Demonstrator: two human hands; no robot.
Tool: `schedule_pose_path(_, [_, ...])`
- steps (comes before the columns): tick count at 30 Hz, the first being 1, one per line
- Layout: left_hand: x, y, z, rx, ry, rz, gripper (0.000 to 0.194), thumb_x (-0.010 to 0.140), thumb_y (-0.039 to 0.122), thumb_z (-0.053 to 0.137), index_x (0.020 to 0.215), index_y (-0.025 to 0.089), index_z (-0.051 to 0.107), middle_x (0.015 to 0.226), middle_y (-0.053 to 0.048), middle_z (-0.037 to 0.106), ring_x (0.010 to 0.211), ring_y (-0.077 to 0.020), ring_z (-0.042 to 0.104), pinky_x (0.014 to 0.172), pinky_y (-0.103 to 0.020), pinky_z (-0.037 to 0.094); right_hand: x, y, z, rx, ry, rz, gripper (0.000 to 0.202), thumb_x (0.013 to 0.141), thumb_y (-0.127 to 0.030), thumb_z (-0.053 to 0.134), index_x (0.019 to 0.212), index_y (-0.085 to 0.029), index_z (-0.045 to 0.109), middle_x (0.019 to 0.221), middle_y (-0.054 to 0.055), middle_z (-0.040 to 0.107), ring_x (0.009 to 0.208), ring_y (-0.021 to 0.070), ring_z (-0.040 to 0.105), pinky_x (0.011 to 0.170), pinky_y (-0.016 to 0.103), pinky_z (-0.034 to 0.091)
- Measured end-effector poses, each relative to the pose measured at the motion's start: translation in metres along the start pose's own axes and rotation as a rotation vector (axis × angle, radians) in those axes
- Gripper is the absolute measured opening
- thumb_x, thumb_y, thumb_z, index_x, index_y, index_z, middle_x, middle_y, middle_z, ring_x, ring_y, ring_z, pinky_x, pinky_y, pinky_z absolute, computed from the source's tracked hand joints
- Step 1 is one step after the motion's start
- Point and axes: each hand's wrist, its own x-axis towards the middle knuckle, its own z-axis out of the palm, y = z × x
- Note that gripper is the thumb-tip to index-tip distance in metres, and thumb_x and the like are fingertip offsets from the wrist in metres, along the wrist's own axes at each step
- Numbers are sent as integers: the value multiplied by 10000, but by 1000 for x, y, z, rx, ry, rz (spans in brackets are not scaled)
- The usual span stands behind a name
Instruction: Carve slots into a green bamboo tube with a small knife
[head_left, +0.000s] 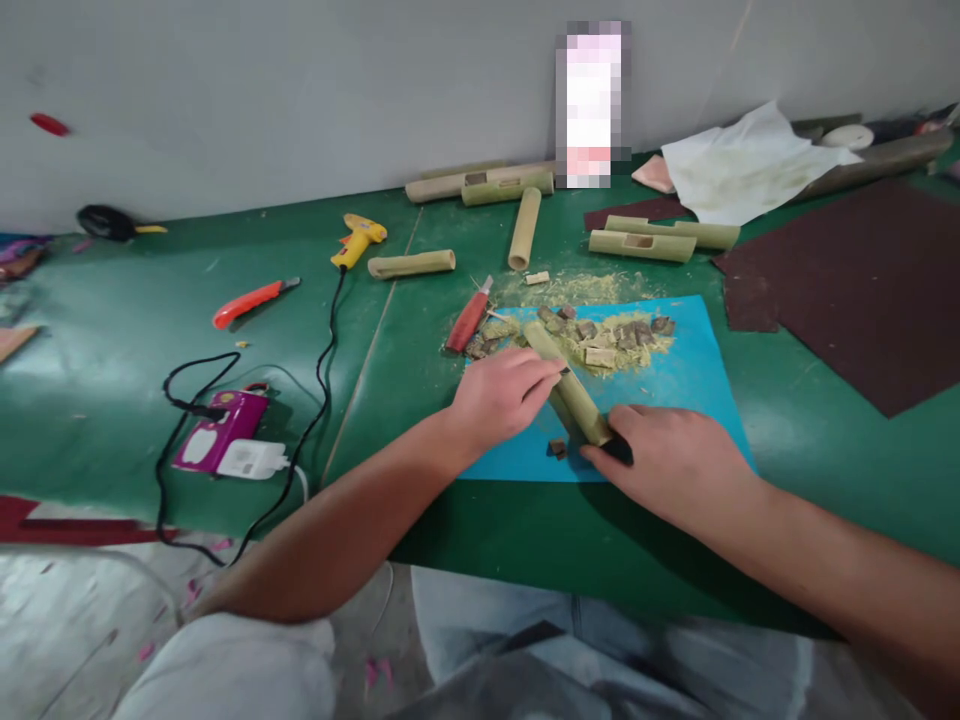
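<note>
A pale green bamboo tube (pixel 581 400) slants above the blue sheet (pixel 701 395). My left hand (pixel 504 395) is closed around the tube's upper part, and a small dark piece shows by its fingertips. At the near end of the tube, my right hand (pixel 679 455) is closed, with a black piece (pixel 619 449) between it and the bamboo; what this piece is made of I cannot tell. Bamboo shavings (pixel 634 340) and cut bamboo chips (pixel 600 357) lie on the sheet beyond the tube. A red-handled blade tool (pixel 469 320) rests at the sheet's left edge.
Left on the green table (pixel 420 380) are an orange utility knife (pixel 251 302), a yellow glue gun (pixel 358 240) and a purple power strip (pixel 225 430) with a cord. Bamboo pieces (pixel 641 246) lie farther back. Brown sheets (pixel 862 290) and white cloth (pixel 750 165) are to the right.
</note>
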Motion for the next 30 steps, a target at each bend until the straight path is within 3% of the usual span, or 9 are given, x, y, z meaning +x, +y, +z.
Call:
schedule_pose_path(5, [-3, 1, -1, -98, -159, 144, 379, 1102, 297, 392, 1153, 163, 743, 797, -46, 722, 746, -142, 685, 660, -237, 532, 0, 0, 0, 18, 13, -22, 257, 960, -434, 567, 911, -217, 696, 835, 67, 755, 700, 195, 676, 556, 322, 259])
schedule_pose_path(10, [-2, -5, 1, 26, 16, -43, 352, 1086, 291, 441, 1108, 129, 753, 838, -70, 740, 757, -158, 690, 671, -251, 535, 0, 1, 1, 11, -12, 6, 339, 959, -525, 551, 910, -223, 697, 812, 65, 742, 692, 203, 664, 549, 318, 227])
schedule_pose_path(14, [-3, 0, 0, -72, -118, 95, 368, 1098, 290, 401, 1166, 157, 738, 816, -46, 735, 744, -143, 687, 652, -230, 526, 1, 1, 2, 37, -7, -10, 293, 955, -479, 564, 921, -223, 701, 840, 69, 751, 698, 210, 668, 554, 322, 237])
schedule_pose_path(18, [-4, 1, -1, -24, -39, -59, 357, 1088, 299, 432, 1132, 143, 750, 834, -65, 735, 765, -154, 690, 686, -245, 541, 1, 0, 1, 37, -25, 15, 335, 959, -514, 544, 908, -223, 702, 816, 70, 737, 697, 219, 668, 553, 323, 251])
schedule_pose_path(22, [-3, 3, 0, -152, -172, 82, 364, 1095, 293, 412, 1179, 167, 742, 815, -47, 730, 739, -142, 688, 650, -229, 526, 2, -1, 0, 39, -32, 10, 271, 960, -457, 558, 932, -230, 703, 852, 65, 746, 704, 208, 665, 563, 321, 273])
schedule_pose_path(27, [-1, 0, 1, -84, -36, -72, 337, 1079, 298, 462, 1138, 150, 758, 863, -67, 752, 785, -154, 708, 707, -244, 556, 1, 0, -1, 33, -9, 16, 317, 958, -506, 561, 928, -225, 703, 803, 62, 730, 691, 209, 665, 552, 319, 261])
schedule_pose_path(30, [-3, 2, 1, -136, -127, 48, 361, 1091, 300, 426, 1166, 157, 750, 849, -60, 755, 783, -153, 712, 683, -234, 551, 0, 0, -1, 44, -4, 3, 258, 952, -446, 577, 915, -223, 699, 829, 68, 745, 698, 212, 676, 557, 324, 275])
